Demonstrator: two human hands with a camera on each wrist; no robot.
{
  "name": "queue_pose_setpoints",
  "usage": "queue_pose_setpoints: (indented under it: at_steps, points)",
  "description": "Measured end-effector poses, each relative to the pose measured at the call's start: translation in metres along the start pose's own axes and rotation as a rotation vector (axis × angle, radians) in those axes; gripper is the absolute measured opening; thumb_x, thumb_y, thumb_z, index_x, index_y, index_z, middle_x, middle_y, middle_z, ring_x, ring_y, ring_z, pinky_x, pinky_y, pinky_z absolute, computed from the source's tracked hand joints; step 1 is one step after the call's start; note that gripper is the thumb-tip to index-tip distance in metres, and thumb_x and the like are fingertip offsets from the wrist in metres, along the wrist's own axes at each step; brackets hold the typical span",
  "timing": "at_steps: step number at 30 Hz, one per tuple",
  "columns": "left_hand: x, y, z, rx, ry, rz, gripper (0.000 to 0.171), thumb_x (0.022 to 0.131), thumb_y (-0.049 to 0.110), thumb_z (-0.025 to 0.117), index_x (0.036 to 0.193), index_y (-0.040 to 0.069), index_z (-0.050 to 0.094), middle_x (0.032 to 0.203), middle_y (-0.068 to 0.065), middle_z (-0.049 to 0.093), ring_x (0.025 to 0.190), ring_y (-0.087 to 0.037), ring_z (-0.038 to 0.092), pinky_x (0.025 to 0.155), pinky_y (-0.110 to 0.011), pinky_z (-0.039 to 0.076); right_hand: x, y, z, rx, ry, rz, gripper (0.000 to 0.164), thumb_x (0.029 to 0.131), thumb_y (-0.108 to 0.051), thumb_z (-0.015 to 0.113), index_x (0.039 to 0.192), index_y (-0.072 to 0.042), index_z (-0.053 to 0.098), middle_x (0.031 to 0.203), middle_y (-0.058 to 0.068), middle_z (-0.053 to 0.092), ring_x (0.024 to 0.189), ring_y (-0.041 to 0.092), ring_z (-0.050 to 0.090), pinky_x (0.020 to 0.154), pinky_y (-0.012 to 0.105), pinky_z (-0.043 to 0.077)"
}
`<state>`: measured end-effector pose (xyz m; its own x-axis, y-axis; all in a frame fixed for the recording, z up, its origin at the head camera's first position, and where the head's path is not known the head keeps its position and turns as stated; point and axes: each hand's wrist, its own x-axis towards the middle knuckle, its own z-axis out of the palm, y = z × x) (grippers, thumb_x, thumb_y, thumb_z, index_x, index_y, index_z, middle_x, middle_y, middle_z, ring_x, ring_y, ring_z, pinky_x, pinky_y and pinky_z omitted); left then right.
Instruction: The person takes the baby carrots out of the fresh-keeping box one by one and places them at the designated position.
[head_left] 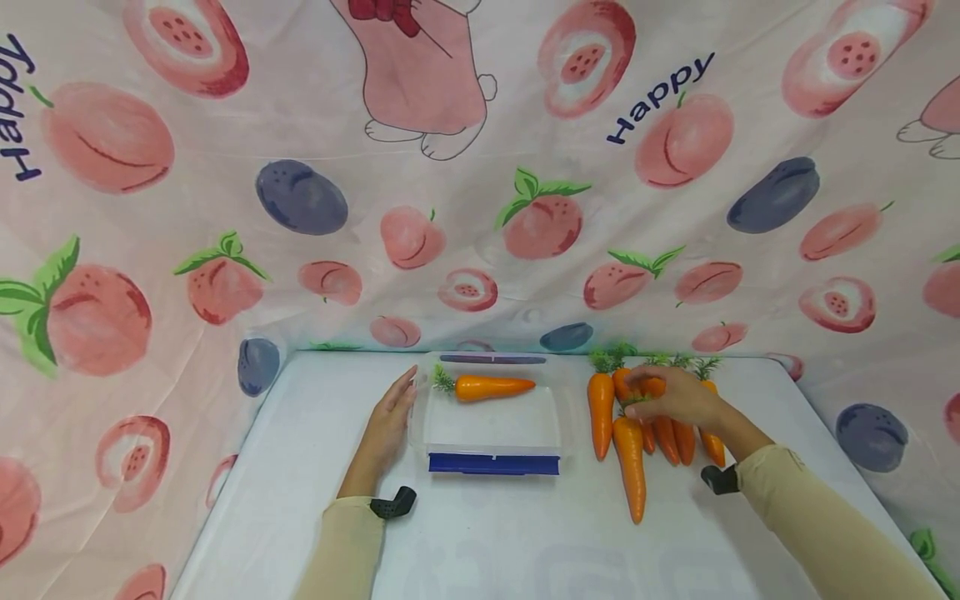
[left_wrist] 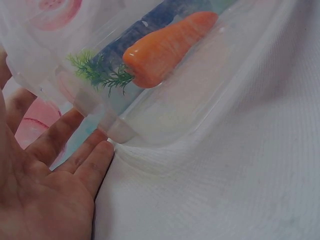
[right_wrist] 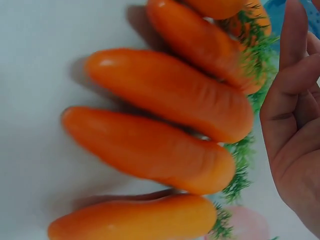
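Observation:
A clear plastic box (head_left: 491, 429) with a blue clip flap (head_left: 493, 464) stands in the middle of the table. One toy carrot (head_left: 491, 387) with green tops lies in it near the far side. My left hand (head_left: 390, 421) rests with extended fingers against the box's left wall; the left wrist view shows fingertips (left_wrist: 104, 149) at its corner. At the right, my right hand (head_left: 682, 396) pinches another carrot (head_left: 632, 475) by its leafy top, its tip pointing toward me. Several more carrots (right_wrist: 170, 95) lie side by side under and around that hand, partly hidden by it.
A white table (head_left: 480, 533) carries everything. Behind it and at its sides hangs a fruit-print cloth (head_left: 465, 183). One carrot (head_left: 600, 417) lies at the left end of the row, between the box and the right hand.

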<state>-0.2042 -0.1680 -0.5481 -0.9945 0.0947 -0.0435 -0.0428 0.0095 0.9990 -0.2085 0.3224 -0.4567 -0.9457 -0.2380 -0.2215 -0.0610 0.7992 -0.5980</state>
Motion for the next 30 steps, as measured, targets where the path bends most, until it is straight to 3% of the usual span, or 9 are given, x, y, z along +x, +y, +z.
queue_pose_setpoints:
  at_steps: [5,12,17,24,30]
  points:
    - [0.0,0.0,0.0,0.003,0.001,0.003,0.053,0.108,0.039,0.048,0.158,0.023,0.039,0.167,-0.009,0.03,0.157,-0.031,0.023,0.127,-0.054,0.019,0.007,-0.013,-0.003,-0.009,0.016,-0.016,0.063,0.083,-0.051,0.081,0.135,-0.021,0.064,0.136,0.008,0.064,0.128,0.037,0.052,0.104,0.066,0.044]
    - [0.0,0.0,0.0,0.009,-0.004,-0.002,0.053,0.107,0.043,0.049,0.157,0.028,0.041,0.168,-0.006,0.03,0.157,-0.029,0.022,0.128,-0.053,0.019,0.014,-0.036,-0.006,0.13,-0.062,-0.031,0.064,0.084,-0.047,0.082,0.137,-0.017,0.062,0.14,0.014,0.06,0.096,0.026,0.069,0.087,0.039,0.061]
    - [0.0,0.0,0.0,0.01,-0.003,-0.003,0.052,0.108,0.041,0.048,0.157,0.028,0.041,0.168,-0.007,0.029,0.157,-0.03,0.023,0.127,-0.054,0.019,0.023,-0.056,-0.007,0.149,-0.079,-0.054,0.06,0.084,-0.047,0.082,0.133,-0.017,0.064,0.135,0.014,0.063,0.099,0.028,0.067,0.086,0.04,0.061]
    - [-0.001,0.001,0.0,-0.022,-0.006,0.004,0.052,0.109,0.036,0.048,0.158,0.023,0.039,0.168,-0.01,0.029,0.157,-0.031,0.022,0.128,-0.054,0.017,0.037,-0.085,-0.002,0.1,-0.07,-0.11,0.055,0.079,-0.054,0.084,0.125,-0.028,0.068,0.127,0.002,0.069,0.119,0.03,0.059,0.1,0.046,0.055]
    - [0.001,-0.001,0.0,-0.027,-0.005,0.008,0.052,0.108,0.04,0.05,0.157,0.025,0.041,0.168,-0.011,0.028,0.157,-0.033,0.021,0.128,-0.056,0.017,0.048,-0.107,0.006,0.154,-0.109,-0.146,0.053,0.081,-0.042,0.086,0.127,-0.021,0.068,0.125,0.003,0.069,0.105,0.022,0.068,0.093,0.039,0.059]
